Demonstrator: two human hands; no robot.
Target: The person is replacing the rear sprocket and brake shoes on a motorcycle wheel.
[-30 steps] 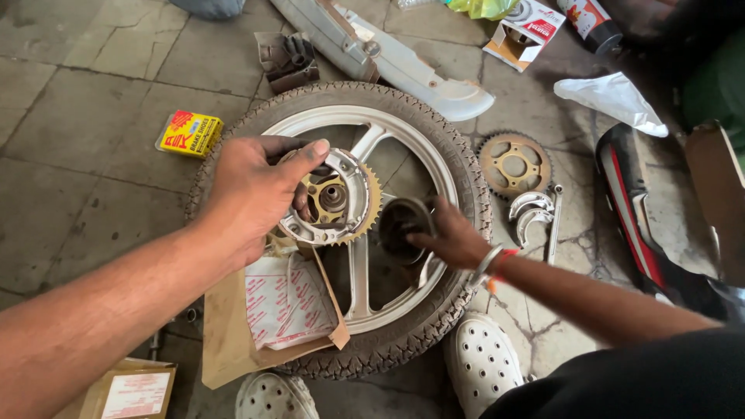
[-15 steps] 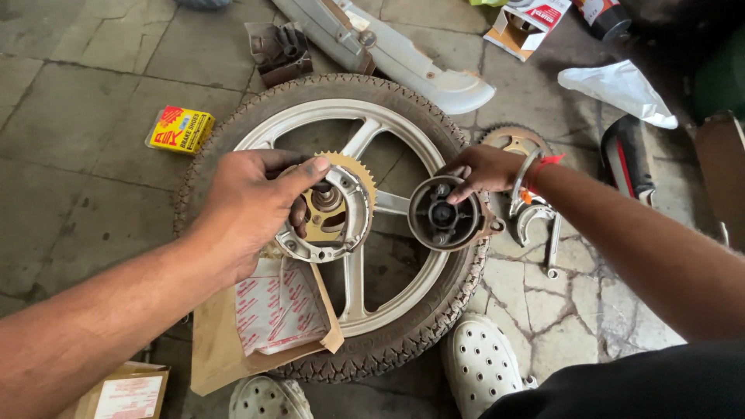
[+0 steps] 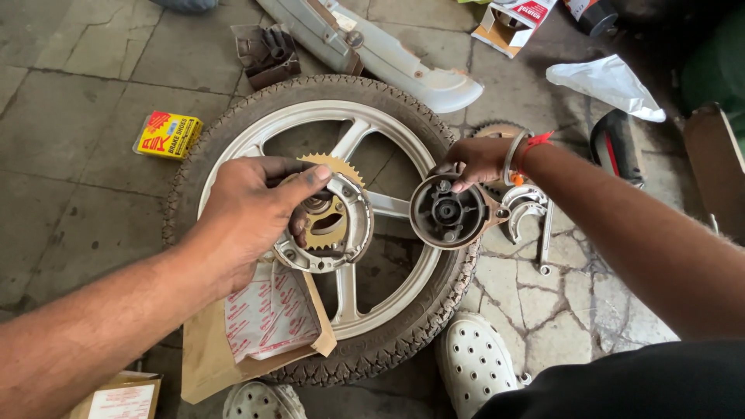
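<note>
A: From the head view, what does the person's left hand (image 3: 252, 209) have?

B: It is closed around a round metal hub with a gold sprocket (image 3: 326, 223), thumb over the top edge and fingers tucked behind. The part is held up over the middle of the motorcycle wheel (image 3: 326, 116), which lies flat on the stone floor (image 3: 70, 116).

A: And the right hand (image 3: 477, 159)?

B: Its fingers pinch the far rim of a dark brake drum plate (image 3: 448, 212), tilted toward the camera, over the wheel's right edge. A red thread and a bangle sit on that wrist.

A: What lies around them?

B: A yellow and red box (image 3: 168, 134) sits to the left of the tyre. A brown envelope with a red-printed plastic bag (image 3: 268, 314) lies on the near side, partly under the spokes. Brake shoes (image 3: 524, 206) rest on the floor just right of the drum plate, and a white clog (image 3: 475, 361) is near the tyre's near right edge.
</note>
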